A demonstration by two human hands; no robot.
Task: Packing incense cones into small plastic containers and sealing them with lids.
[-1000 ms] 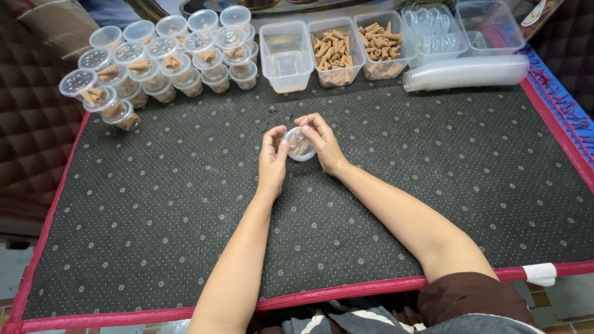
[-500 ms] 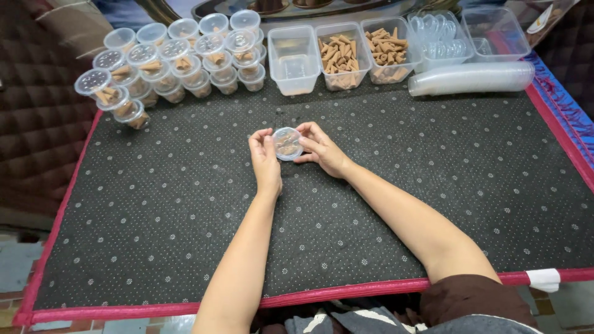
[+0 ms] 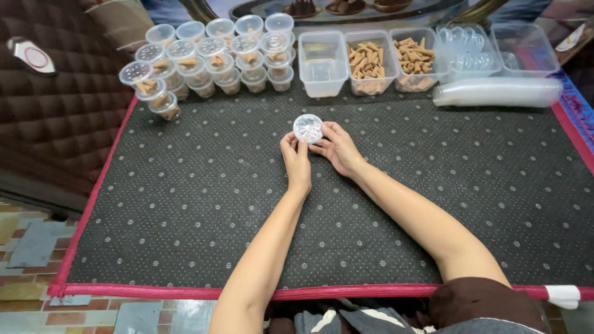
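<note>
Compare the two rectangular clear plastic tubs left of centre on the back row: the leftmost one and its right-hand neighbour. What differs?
The leftmost rectangular clear plastic tub looks almost empty, with its base showing through; the neighbouring clear tub is filled with tan cone-shaped pieces. The leftmost tub stands next to the stacked small round lidded cups; its neighbour sits between two tubs. Both stand open and upright, and look alike in shape and size.

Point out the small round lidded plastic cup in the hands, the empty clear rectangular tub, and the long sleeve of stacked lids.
small round lidded plastic cup [image 3: 308, 128], head view, lid centre
empty clear rectangular tub [image 3: 322, 75], head view, near wall
long sleeve of stacked lids [image 3: 498, 92], head view, mid-length
</note>
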